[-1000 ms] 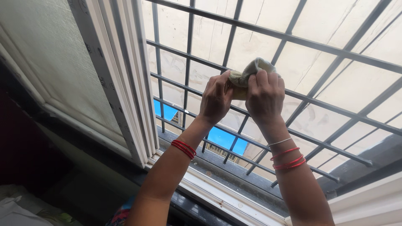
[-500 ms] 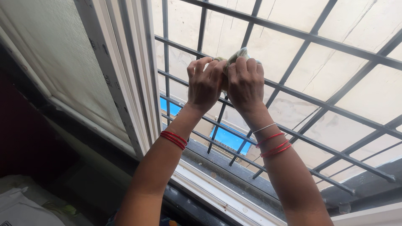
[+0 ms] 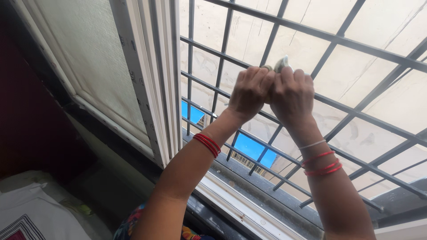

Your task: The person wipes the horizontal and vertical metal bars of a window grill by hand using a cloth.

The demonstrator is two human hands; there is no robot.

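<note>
A: What is lying way over on the left, down low?

B: A white cloth (image 3: 31, 213) is lying there, with dark lines and a bit of red printed in its corner. A dark red wall (image 3: 26, 115) is standing above it.

A: And next to that?

B: A window pane (image 3: 84, 66) with cloudy glass is sitting in a white frame (image 3: 155, 80). It is swung open and leaning inward.

A: What is happening in the middle?

B: Two arms are reaching up to the grey metal bars (image 3: 222, 58). The left hand (image 3: 250, 91) is curling into a fist. The right hand (image 3: 291, 95) is curling too, and it is touching the left one. Both are squeezing tight on a small pale rag (image 3: 281, 64). Only a little tip of it is poking out on top of the fingers (image 3: 267, 80).

A: Where is the rag sitting?

B: It is pressing right against one slanting bar, up high in the grille.

A: What are the arms wearing?

B: Red bangles (image 3: 207, 144) are ringing the left wrist. Red threads and a white thread (image 3: 321, 161) are ringing the right wrist.

A: What is showing behind the bars?

B: A pale, stained wall (image 3: 382, 89) is filling most of the view. Blue patches (image 3: 251, 149) are peeking through lower down. A grey sill (image 3: 271, 195) is running under the bars
</note>
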